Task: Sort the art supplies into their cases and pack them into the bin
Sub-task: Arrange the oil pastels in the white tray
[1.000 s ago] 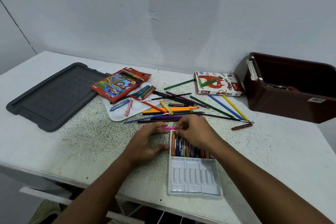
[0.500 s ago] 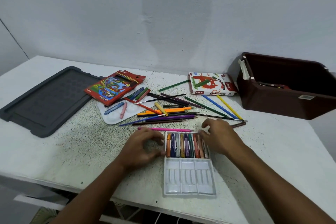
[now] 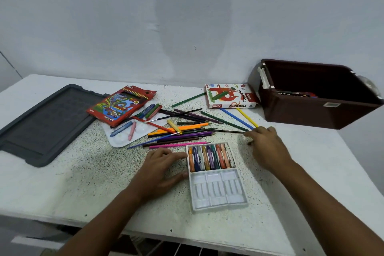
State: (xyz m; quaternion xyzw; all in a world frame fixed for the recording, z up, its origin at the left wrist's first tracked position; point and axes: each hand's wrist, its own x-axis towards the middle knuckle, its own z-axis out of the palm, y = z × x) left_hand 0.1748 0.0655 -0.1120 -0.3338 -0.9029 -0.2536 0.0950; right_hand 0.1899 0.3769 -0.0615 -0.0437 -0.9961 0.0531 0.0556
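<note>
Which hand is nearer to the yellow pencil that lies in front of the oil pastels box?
The right. The right hand reaches toward the lower tip of the yellow pencil, fingertips close beside it. The left hand rests far from it, against the left edge of the pastel tray.

A single wide-angle camera worn on the person's head looks forward and steeply down over the speckled white tabletop [image 3: 83, 176], close enough that both forearms enter from the bottom edge. The view faces a plain grey wall [image 3: 104, 16] behind the tabletop, whose straight edges bow at the frame's margins.
</note>
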